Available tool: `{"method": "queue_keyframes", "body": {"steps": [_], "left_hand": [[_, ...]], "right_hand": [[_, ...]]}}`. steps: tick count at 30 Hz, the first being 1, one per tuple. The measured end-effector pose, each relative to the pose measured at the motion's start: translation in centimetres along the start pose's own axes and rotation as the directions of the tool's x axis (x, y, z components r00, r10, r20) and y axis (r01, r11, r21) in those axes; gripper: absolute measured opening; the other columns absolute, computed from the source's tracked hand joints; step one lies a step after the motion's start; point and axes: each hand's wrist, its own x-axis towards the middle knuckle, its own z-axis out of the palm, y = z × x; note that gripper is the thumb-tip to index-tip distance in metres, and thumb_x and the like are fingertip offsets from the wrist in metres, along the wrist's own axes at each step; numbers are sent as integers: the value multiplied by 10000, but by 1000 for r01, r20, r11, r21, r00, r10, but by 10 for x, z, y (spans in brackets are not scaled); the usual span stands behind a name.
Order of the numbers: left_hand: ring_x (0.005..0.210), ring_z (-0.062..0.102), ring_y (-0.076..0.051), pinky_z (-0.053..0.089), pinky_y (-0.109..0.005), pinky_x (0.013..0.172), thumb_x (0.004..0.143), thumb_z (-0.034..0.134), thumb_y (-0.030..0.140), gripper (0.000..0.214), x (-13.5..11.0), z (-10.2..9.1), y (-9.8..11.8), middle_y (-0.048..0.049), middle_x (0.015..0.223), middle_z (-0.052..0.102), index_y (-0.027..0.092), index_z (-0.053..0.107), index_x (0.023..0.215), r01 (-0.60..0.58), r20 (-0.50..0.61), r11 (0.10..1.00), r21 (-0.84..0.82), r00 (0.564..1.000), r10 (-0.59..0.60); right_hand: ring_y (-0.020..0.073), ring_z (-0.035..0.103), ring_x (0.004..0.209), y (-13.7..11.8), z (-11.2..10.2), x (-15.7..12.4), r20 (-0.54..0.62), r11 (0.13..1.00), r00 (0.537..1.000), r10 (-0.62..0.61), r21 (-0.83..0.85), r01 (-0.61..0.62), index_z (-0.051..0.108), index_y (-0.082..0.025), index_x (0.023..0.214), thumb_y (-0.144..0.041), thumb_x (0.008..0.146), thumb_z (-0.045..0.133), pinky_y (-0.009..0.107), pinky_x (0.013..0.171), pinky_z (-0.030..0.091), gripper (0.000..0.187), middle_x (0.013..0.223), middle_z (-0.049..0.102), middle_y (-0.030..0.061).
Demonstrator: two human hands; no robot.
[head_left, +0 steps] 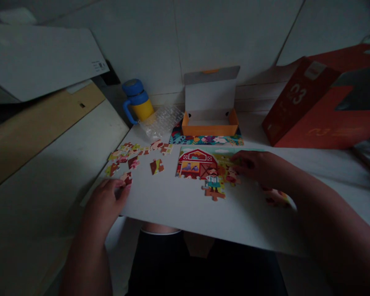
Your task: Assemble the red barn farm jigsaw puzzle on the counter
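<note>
A partly joined jigsaw puzzle with a red barn lies flat on the white table. Below the barn, a piece with a farmer figure joins its lower edge. My right hand is at the puzzle's right side, fingers bent around a puzzle piece with a pinkish animal; part of that area is hidden under the hand. At the table's left front edge, my left hand pinches a brown and pink puzzle piece between thumb and fingers. One loose piece lies between the hands.
Several loose pieces lie at the left, and others under my right forearm. Behind stand an open orange box on a patterned sheet, clear plastic packaging, a blue-yellow mug and a large red box.
</note>
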Motion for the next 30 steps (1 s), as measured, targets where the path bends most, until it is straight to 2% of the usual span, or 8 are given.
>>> {"method": "queue_keyframes", "body": {"steps": [4,8,10,12,15,18,26,30], "left_hand": [[985,751,-280,603,-405,967,970,618,582,395,-17,-7,27,-96,1106,782,224,749,1074,-53,124,979,-196,989,78],[944,748,-242,614,-359,879,986,662,472,262,-32,-16,61,-46,1092,786,291,787,1127,-87,309,924,-373,927,212],[951,746,-243,619,-365,876,980,690,440,273,-36,-18,73,-42,1132,784,307,774,1204,-64,348,914,-400,912,216],[1021,747,-263,619,-396,934,964,724,446,332,-36,-15,80,-54,1219,775,304,750,1264,-50,333,918,-394,923,194],[1164,730,-313,591,-464,1058,926,755,487,491,-32,-8,82,-93,1357,737,277,695,1365,-45,290,926,-374,943,162],[1226,714,-341,578,-490,1083,917,723,548,550,-26,-2,82,-131,1379,710,232,668,1364,-17,282,931,-364,951,127],[989,712,-298,575,-428,897,854,780,592,499,-13,5,78,-86,1072,716,211,664,1154,91,354,919,-384,934,55],[991,715,-286,562,-378,848,801,825,570,480,-7,11,74,-67,1035,733,219,661,1085,154,383,894,-421,924,21]], "right_hand": [[189,669,671,-2,-1,0,7,1000,1000,2,-18,-2,807,-277,1248,-533,963,638,299,613,445,418,845,783,42],[181,667,662,0,-2,0,12,1000,1000,-15,-13,15,804,-270,1238,-505,970,633,294,611,443,395,839,781,35],[182,667,657,1,-2,0,3,1000,1000,-26,0,26,803,-268,1233,-511,970,635,294,606,445,395,835,783,35],[184,669,658,1,-2,0,-11,999,999,-41,11,41,804,-271,1220,-506,963,646,294,609,449,383,832,786,35],[183,665,652,1,-1,0,-16,999,999,-39,15,40,808,-273,1207,-486,950,666,294,609,448,362,819,784,32],[178,658,644,0,-1,0,-8,1000,1000,-24,20,24,807,-278,1217,-500,959,669,294,598,435,367,819,776,28],[189,667,665,0,-1,0,20,1000,1000,-16,5,16,797,-268,1237,-507,968,663,296,601,427,385,827,774,35],[180,661,656,0,-1,0,6,999,999,-32,-11,32,799,-263,1226,-464,967,672,289,604,423,352,840,781,35]]}}
